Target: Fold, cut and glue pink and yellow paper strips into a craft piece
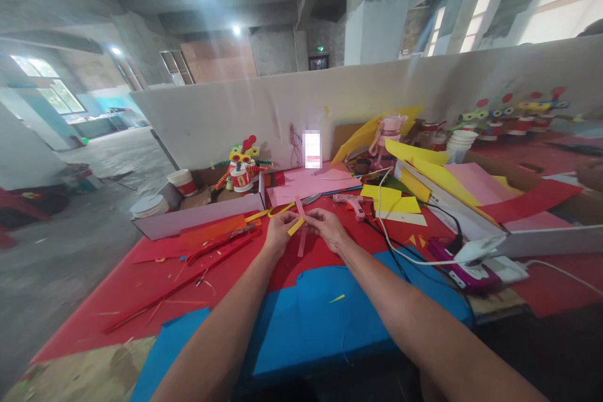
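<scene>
In the head view, my left hand (280, 232) and my right hand (328, 229) meet over the red table covering. Between their pinched fingertips a yellow paper strip (296, 227) crosses a pink paper strip (301, 245). The pink one runs up and down, its ends sticking out above and below the fingers. Both hands have their fingers closed at the crossing; exactly which strip each finger presses is too small to tell. Scissors (313, 198) lie just beyond the hands, and a pink glue gun (351, 204) rests to the right of them.
A power strip (471, 270) with cables sits at the right. Boxes of coloured paper (490, 185) stand behind it. At the back left are a paper-cup robot figure (242, 177) and a low box (202, 220). Blue sheets (325, 320) cover the near edge.
</scene>
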Motion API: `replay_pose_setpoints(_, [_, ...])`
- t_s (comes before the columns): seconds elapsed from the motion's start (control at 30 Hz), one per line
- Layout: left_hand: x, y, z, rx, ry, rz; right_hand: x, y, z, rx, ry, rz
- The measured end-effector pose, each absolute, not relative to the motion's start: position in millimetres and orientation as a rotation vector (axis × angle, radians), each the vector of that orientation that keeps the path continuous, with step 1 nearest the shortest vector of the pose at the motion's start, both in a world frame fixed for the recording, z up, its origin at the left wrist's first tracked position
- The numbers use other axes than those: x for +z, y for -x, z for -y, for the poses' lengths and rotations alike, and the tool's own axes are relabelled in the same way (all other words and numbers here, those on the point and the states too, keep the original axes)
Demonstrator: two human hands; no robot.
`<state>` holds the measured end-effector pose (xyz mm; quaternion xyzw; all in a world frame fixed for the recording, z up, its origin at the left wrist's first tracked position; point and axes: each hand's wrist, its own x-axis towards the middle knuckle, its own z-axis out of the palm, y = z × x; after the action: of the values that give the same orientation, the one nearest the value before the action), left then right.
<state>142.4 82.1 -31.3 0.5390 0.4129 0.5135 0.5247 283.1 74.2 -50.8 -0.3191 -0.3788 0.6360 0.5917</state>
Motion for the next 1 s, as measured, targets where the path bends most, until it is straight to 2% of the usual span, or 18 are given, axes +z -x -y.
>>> replay_pose_setpoints(0.5, [-32.0,-141.5,-81.4,1.192,-1.254,-0.937,-50.3,-279.9,-75.5,1.369,0.807,0.981])
replay_pose_setpoints(0.73, [-32.0,-147.1,-79.2,1.097,-1.265,-0.799,-50.0,-282.2,-80.7,1.301,0.824,0.785])
replay_pose_setpoints(1.0, [-37.8,-144.2,-83.7,1.235,-1.239,-0.937,-48.1,-281.2,-74.8,1.442,0.758,0.873])
